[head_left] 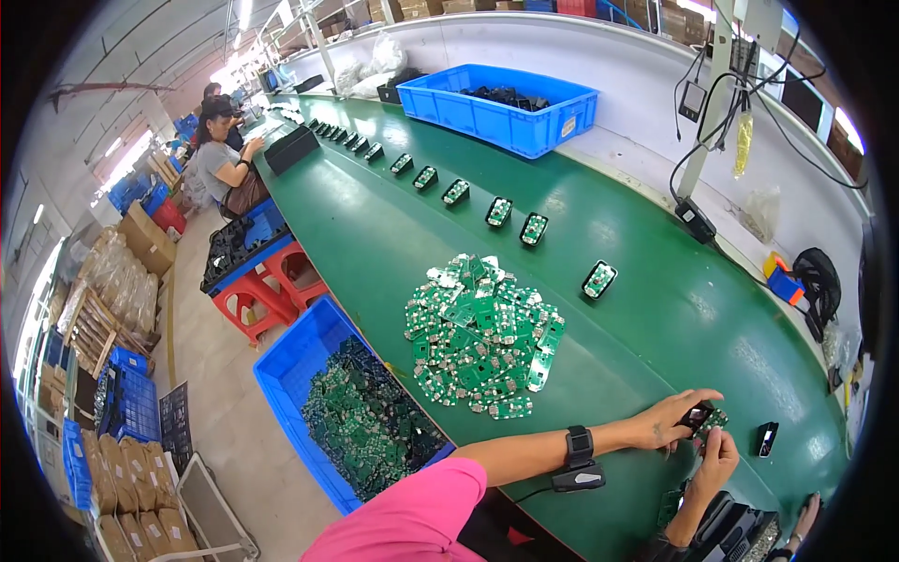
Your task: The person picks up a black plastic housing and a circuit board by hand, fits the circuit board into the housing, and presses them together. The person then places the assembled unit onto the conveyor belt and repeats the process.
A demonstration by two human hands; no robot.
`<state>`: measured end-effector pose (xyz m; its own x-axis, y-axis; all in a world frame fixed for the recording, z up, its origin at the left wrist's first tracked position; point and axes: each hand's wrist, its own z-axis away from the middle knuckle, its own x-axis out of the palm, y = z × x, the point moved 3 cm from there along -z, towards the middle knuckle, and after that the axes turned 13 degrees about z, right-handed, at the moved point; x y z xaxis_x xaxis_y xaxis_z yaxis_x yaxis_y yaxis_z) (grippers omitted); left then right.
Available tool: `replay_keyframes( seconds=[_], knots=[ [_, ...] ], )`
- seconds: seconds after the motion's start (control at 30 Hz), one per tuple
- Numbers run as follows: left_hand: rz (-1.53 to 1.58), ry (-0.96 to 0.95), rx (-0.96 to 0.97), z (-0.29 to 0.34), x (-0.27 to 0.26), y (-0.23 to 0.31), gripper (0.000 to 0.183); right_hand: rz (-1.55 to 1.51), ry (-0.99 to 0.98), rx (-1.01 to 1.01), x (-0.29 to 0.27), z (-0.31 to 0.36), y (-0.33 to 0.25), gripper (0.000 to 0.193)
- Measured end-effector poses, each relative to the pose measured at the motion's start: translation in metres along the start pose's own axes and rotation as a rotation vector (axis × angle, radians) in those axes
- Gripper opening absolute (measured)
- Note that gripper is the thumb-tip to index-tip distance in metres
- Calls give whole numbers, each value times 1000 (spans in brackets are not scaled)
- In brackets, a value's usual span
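Observation:
My left hand (667, 421) grips a small black plastic housing (696, 415) between thumb and fingers, over the green table. Close against it, my right hand (717, 457) pinches a small green circuit board (719, 423) at the housing's edge. How far the board sits inside the housing is hidden by my fingers. Right of my hands lies another black housing (767, 438). A large pile of green circuit boards (482, 332) spreads out to the left. Beyond my hands stands a black housing with a board in it (598, 279).
More filled housings (499, 212) run in a line to the far end. A blue bin of circuit boards (281, 375) stands by the near edge; another blue bin (543, 126) holds black parts. A co-worker (225, 159) sits far left. Another person's hand (805, 517) shows lower right, near black parts (735, 529).

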<state>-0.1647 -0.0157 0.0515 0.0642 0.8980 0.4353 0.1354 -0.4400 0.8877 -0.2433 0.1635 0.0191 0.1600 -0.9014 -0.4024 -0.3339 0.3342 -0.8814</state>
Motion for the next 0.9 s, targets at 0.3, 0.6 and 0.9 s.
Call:
replay_keyframes(
  seconds=[0.3,0.6,0.9],
  knots=[
    [-365,11,400,-9,-8,-27,49,23,-256,-34,9,8,-18,33],
    [-430,118,385,-5,-7,-32,49,242,-262,-152,10,4,-15,38],
    [-395,39,418,-17,6,-39,41,495,-5,-305,0,17,-41,29]
  ],
)
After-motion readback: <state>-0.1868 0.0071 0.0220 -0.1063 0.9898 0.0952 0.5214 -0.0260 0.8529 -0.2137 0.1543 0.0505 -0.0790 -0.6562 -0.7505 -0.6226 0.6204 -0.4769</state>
